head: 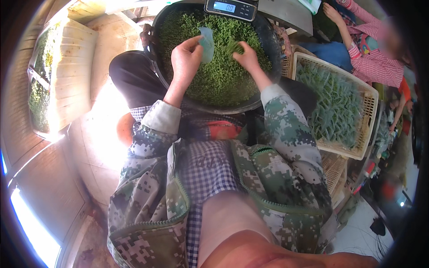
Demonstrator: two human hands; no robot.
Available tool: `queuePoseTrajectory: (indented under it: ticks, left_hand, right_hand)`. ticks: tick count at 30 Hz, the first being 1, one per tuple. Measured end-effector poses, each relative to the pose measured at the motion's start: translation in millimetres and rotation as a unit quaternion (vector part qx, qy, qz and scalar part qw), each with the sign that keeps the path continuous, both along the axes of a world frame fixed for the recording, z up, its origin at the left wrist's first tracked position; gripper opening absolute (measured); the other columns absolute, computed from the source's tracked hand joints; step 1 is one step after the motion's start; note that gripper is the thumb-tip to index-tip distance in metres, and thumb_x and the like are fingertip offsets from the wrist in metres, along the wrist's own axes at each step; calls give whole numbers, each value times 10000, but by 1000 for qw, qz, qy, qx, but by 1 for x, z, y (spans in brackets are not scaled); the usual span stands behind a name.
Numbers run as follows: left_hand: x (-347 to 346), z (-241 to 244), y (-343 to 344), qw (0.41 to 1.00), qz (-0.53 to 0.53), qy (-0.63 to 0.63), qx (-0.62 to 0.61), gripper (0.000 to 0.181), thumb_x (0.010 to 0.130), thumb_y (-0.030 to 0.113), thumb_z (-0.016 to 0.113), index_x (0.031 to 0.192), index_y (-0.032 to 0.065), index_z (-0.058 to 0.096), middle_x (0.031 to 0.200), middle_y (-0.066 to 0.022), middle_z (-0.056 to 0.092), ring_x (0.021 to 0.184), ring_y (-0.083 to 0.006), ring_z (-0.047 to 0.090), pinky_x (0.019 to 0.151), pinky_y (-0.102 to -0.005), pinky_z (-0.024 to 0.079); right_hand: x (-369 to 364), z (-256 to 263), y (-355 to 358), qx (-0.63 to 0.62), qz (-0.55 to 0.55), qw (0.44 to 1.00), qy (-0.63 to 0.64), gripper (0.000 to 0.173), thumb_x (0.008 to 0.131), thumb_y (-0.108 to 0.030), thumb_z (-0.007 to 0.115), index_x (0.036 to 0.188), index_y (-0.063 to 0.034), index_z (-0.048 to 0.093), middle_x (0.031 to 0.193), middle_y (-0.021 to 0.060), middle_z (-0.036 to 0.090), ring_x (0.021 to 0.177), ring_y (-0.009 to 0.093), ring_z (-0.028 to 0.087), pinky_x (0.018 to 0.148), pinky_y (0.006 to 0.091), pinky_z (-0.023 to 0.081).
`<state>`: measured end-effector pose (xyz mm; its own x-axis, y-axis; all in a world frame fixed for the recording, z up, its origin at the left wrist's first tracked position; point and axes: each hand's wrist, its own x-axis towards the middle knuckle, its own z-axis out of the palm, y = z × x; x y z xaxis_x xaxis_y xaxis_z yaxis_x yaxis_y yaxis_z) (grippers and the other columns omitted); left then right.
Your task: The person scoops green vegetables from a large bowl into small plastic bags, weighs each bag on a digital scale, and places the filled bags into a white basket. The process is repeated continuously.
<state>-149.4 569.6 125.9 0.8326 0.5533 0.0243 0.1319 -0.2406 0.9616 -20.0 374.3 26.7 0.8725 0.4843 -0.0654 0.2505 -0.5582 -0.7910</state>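
A large round black tub (274, 63) full of small green berries or buds stands before me. Above its contents, my left hand (188, 55) pinches a small clear bluish plastic bag (206, 45) between thumb and fingers. To the right of the bag, my right hand (247, 58) holds a small clump of the green produce (234, 47). A digital scale (231, 9) with a lit display sits at the tub's far rim, and its upper part is cut off by the picture's edge.
At my right, a cream plastic crate (370, 117) holds many filled clear bags, above other stacked crates (335, 174). A white container (75, 73) with green produce stands at the left. A person in a checked red shirt (378, 67) sits beyond the crate. A grey table (285, 11) adjoins the scale.
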Motion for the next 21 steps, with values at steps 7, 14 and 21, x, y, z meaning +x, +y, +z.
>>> queuePoseTrajectory:
  ticks: [7,14,21]
  left_hand:
    - [7,3,-20,995,-33,18,96,250,784,157,572,989,82,696,721,-147,653,633,-261,645,597,-342,498]
    - [27,-19,-43,991,-74,35,105,237,774,123,584,981,69,685,745,-175,644,679,-307,639,618,-382,491]
    - [23,-18,-42,997,-63,16,49,234,839,162,573,1032,79,678,748,-147,656,653,-240,642,601,-332,484]
  right_hand:
    - [-25,101,11,459,-115,860,191,306,801,-192,655,1082,-94,588,968,62,615,886,173,586,724,313,520]
    - [-44,117,33,682,-90,631,358,252,858,-249,518,1046,-85,553,955,93,596,852,230,588,666,402,496]
    - [-42,134,13,629,-178,719,237,289,851,-306,487,1018,-78,545,924,97,616,783,252,605,659,418,501]
